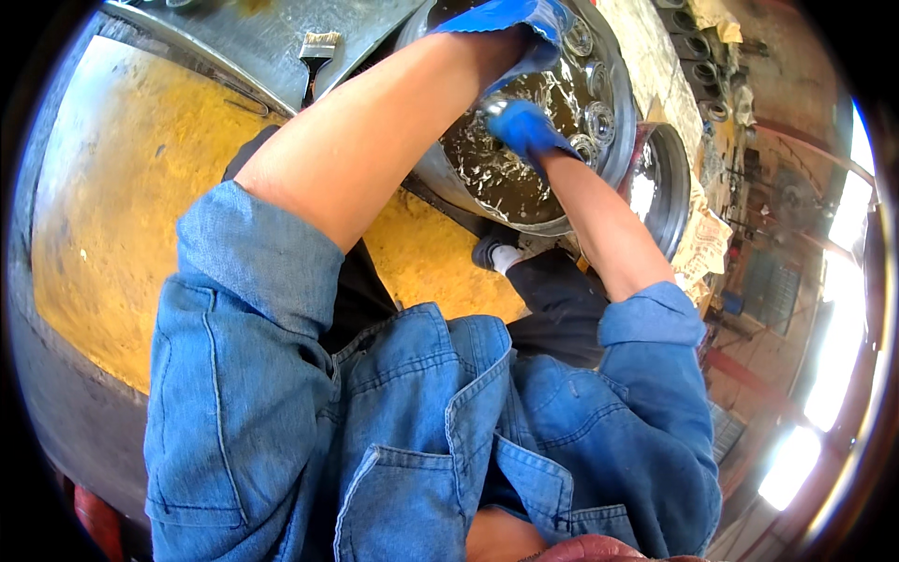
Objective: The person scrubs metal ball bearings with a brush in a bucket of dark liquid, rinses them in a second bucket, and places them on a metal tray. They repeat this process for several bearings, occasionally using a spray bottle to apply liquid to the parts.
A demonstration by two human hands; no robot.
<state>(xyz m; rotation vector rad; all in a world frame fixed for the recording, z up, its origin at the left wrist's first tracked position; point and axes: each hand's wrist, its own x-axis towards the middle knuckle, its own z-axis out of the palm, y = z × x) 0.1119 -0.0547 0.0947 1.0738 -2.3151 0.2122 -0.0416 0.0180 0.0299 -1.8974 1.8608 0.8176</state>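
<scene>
Both of my hands wear blue gloves and are over a round metal tub (433, 183) of dark, rippling liquid. My left hand (540, 37) is at the far side of the tub, bent downward at the wrist; its fingers are hidden or blurred. Closer to me, my right hand (526, 129) is closed, with a small shiny metallic patch at its fingertips that is too smeared to name. Several shiny ring-shaped metal parts (598, 122) line the tub's right inner side, partly in the liquid.
At the upper left, a flat brush (318, 58) lies on a grey metal tray (234, 42). A second round container (670, 178) adjoins the tub's right side. Beyond it are crumpled paper (704, 239) and a row of dark cylindrical parts (693, 47). A worn yellow surface (140, 187) spreads left.
</scene>
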